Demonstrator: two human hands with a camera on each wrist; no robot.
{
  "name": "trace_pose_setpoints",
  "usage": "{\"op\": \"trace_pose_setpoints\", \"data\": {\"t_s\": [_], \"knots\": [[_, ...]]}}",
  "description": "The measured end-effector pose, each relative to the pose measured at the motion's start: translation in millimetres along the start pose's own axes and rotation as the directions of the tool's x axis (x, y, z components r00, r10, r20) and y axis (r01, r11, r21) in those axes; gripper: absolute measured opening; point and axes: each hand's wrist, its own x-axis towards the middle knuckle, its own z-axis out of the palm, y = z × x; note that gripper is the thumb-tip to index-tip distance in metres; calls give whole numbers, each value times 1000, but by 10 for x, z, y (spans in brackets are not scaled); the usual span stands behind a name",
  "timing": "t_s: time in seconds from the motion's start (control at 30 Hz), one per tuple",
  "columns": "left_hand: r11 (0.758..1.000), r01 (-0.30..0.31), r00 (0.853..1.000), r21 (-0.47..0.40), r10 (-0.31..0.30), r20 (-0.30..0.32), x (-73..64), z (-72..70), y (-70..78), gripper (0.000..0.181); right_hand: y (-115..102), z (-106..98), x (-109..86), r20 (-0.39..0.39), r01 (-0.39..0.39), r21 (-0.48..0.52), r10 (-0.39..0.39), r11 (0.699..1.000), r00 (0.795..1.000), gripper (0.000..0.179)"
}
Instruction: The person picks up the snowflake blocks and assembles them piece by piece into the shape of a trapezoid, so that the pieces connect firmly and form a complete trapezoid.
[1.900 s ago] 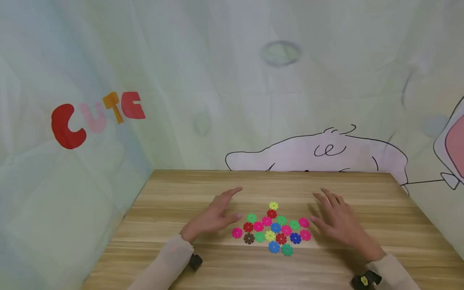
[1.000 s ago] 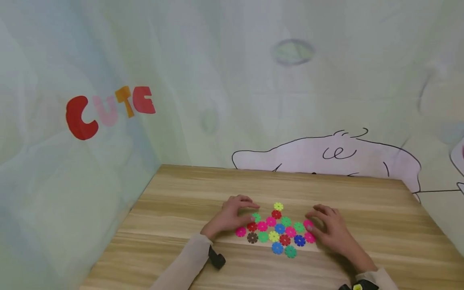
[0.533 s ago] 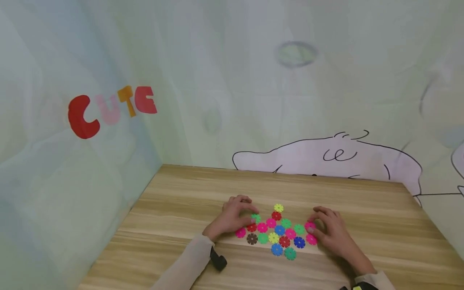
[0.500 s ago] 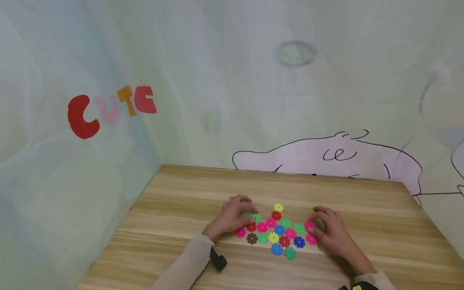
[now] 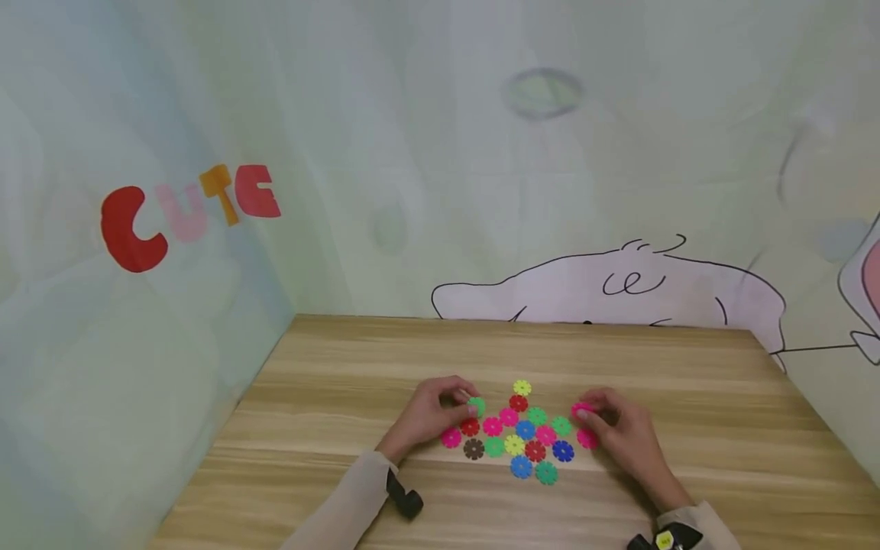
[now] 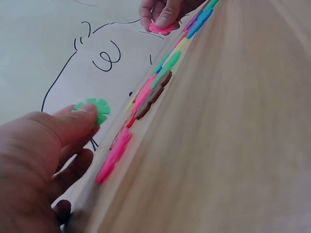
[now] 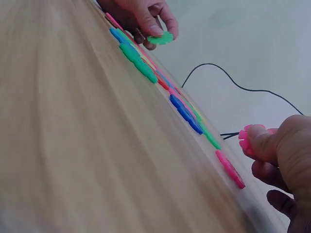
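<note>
My left hand (image 5: 433, 412) pinches a light green notched plastic disc (image 6: 100, 109) between thumb and forefinger, raised off the table in the left wrist view. Opposite it, my right hand (image 5: 629, 435) holds a pink notched disc (image 7: 248, 139) the same way, also lifted. Between the hands several flower-shaped discs lie flat in a loose cluster: a yellow disc (image 5: 522, 388) at the far tip, a brown disc (image 5: 473, 448) on the left, a dark blue disc (image 5: 563, 451) on the right. A second pink disc (image 5: 587, 438) lies just below the right hand's fingers.
The cluster lies on a wood-grain table (image 5: 330, 367). A pale printed cloth wall (image 5: 385, 153) rises behind and to the left of it, with coloured letters (image 5: 134, 229) and a cartoon outline. Dark straps with small boxes (image 5: 406, 496) sit on both wrists.
Both hands came down and inward to the cluster's two sides. The left has picked up the green disc and the right the pink disc. The head view shifted slightly.
</note>
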Motion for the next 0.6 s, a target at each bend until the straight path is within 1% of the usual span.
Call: {"op": "trace_pose_setpoints", "data": {"t_s": [0.13,0.2,0.3,0.4,0.47,0.6], "knots": [[998,10,998,-56,-14,-66,-38,22,3,16,-31,18,-24,-48,-4,6,4,1000,999,18],[996,7,996,-92,-15,-86,-58,49,19,17,-37,29,-44,-77,0,16,1,1000,997,16],[990,2,995,-138,-15,-98,-88,100,59,17,-58,62,-66,-132,29,49,-22,998,991,13],[985,-1,994,-172,-17,-104,-108,161,97,17,-90,110,-73,-188,86,98,-67,991,980,14],[981,-2,995,-194,-18,-101,-114,200,114,18,-114,149,-72,-213,137,143,-105,980,971,16],[974,-1,996,-227,-18,-82,-112,254,141,20,-169,237,-85,-233,223,198,-176,954,957,19]]}}
